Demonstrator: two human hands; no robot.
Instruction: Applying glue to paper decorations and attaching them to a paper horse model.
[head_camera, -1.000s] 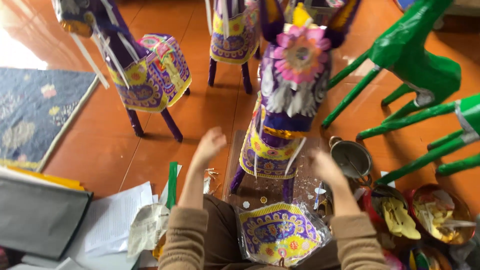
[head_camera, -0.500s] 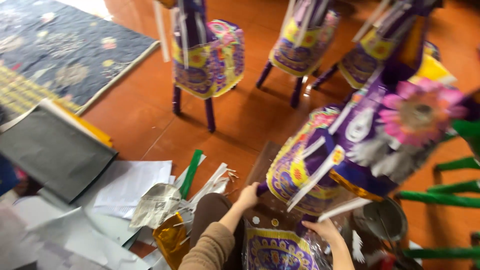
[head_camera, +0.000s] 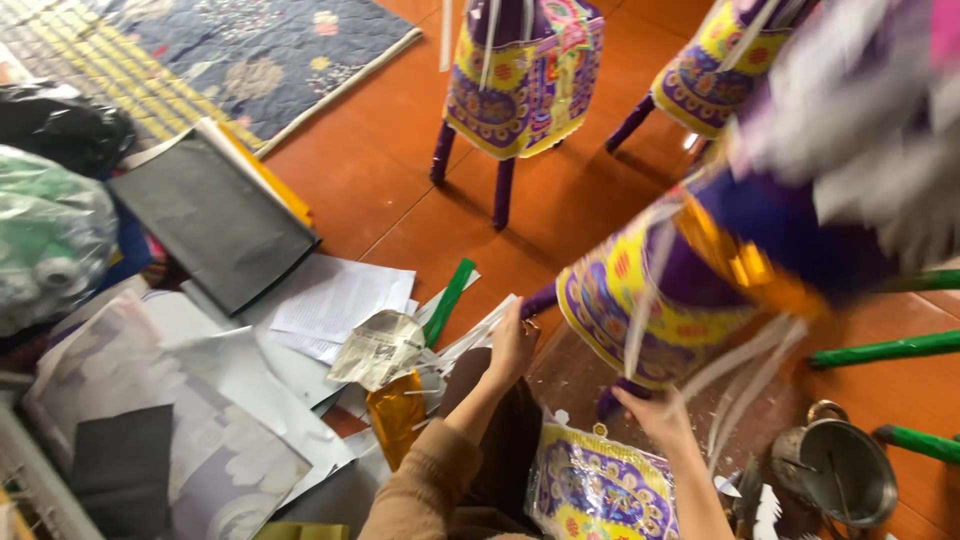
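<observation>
Tilting further over since half a second ago, the purple paper horse (head_camera: 700, 270) is now leaning steeply to the left and filling the right of the view, its upper part blurred into grey and violet streaks. Both hands are gripping its legs: the left hand (head_camera: 512, 345) is closing around the thin purple front leg (head_camera: 540, 298), and the right hand (head_camera: 655, 412) is curling around the rear leg (head_camera: 612, 398) from below. Its rounded body is wearing a glossy yellow and purple printed cover with red rosettes, crinkled gold foil trim and loose white paper strips hanging down. A flat patterned sheet (head_camera: 600, 485) of the same yellow and purple print is lying just below the hands. Beside the left hand, green paper-wrapped sticks (head_camera: 448, 300), white strips, a crumpled newsprint wad (head_camera: 378, 348) and a shiny amber foil piece (head_camera: 396, 415) are lying on scattered white sheets. A matte grey folder (head_camera: 215, 225) with a yellow edge is resting farther left, near a soft clear plastic bag (head_camera: 50, 235). Two more purple horses (head_camera: 520, 85) are standing on the smooth orange floor (head_camera: 380, 170), near a blue patterned rug (head_camera: 250, 55). A dull metal pot (head_camera: 845, 470) is sitting at the lower right, below a green stick leg (head_camera: 885, 350).
</observation>
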